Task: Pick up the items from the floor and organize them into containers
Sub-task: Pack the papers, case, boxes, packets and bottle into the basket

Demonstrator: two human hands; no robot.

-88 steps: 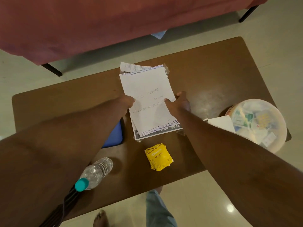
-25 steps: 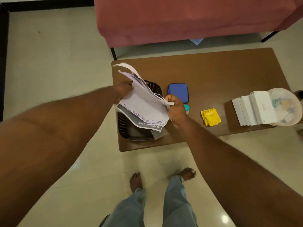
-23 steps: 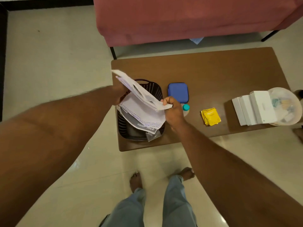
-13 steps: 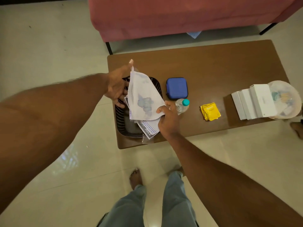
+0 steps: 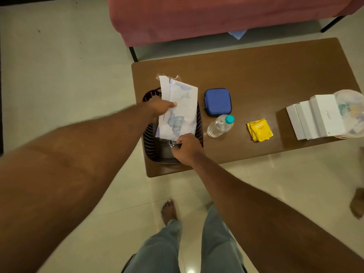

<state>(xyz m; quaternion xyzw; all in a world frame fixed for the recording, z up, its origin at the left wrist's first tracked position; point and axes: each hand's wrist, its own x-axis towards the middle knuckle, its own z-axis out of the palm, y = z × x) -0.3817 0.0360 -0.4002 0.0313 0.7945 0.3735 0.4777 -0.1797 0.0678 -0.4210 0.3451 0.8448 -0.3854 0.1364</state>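
At the bottom of the frame, the person's 2 legs in pale trousers and a bare foot [image 5: 168, 211] stand on the pale tiled floor [image 5: 59, 75]. Just above them, at the near left end of the brown table [image 5: 256, 71], sits a black slatted basket [image 5: 151, 142]. A sheaf of papers [image 5: 181, 115] leans in it, lower end inside, top end and a bit of clear plastic sticking out past the far rim.

The right grip [image 5: 186, 147] is clamped on the sheaf's bottom edge, fingers curled and pinching. 0.5 s ago it held the lower right corner, slightly higher. The left grip [image 5: 160, 107], which then hung beside the sheets with fingers spread, now pinches their left edge with the thumb on top. The papers lie lower across the basket than before.

Right of the basket, a clear water bottle [image 5: 219, 126] with a teal cap lies on its side, no longer half hidden by the right grip. Just beyond it is a blue zip case [image 5: 217, 101]. Further right lie yellow sachets [image 5: 260, 130], then white boxes [image 5: 315, 117] touching a round clear tub [image 5: 352, 107] of small, blurred packets at the right edge.

Along the top of the frame stands a red-covered couch [image 5: 197, 16], with a blue scrap [image 5: 237, 34] on the floor under it.
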